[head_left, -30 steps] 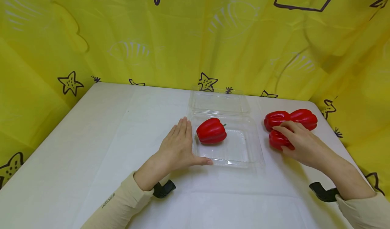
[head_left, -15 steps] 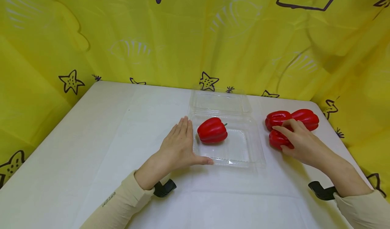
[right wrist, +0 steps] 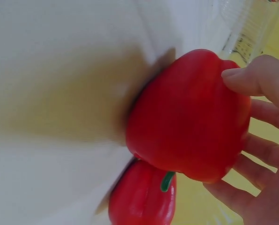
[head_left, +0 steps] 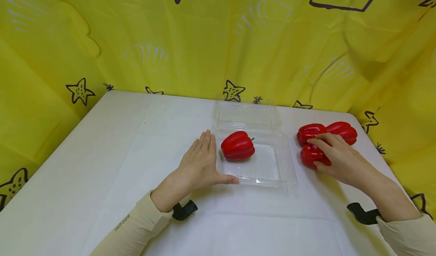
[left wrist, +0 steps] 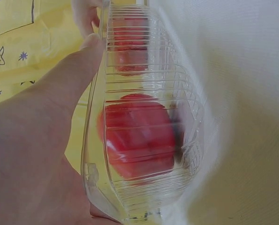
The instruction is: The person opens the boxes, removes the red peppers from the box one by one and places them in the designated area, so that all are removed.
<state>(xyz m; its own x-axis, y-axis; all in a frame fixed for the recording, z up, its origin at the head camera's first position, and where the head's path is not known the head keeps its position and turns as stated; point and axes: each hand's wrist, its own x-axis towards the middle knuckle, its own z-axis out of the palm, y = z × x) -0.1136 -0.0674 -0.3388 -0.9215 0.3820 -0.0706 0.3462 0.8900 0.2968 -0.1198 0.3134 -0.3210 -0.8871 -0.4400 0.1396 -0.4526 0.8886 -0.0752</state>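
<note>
A clear plastic clamshell box [head_left: 267,163] lies with its lid folded back on the table, and one red bell pepper [head_left: 237,145] sits in its left half. My left hand [head_left: 199,165] rests along the box's left side, fingers straight, thumb along the front rim. At the right, my right hand [head_left: 340,159] grips another red bell pepper [head_left: 311,155] from above, which is still on the table. The right wrist view shows the thumb on one side of this pepper [right wrist: 188,117] and the other fingers round the far side. Through the box wall, the left wrist view shows the boxed pepper [left wrist: 139,136].
Two more red bell peppers, one on the left [head_left: 309,133] and one on the right [head_left: 342,132], lie just behind the gripped one. The white-covered table [head_left: 259,229] meets a yellow patterned curtain [head_left: 197,40] at the back and sides.
The right hand's index finger has shifted slightly on the pepper. The left hand, the box and the peppers keep their places.
</note>
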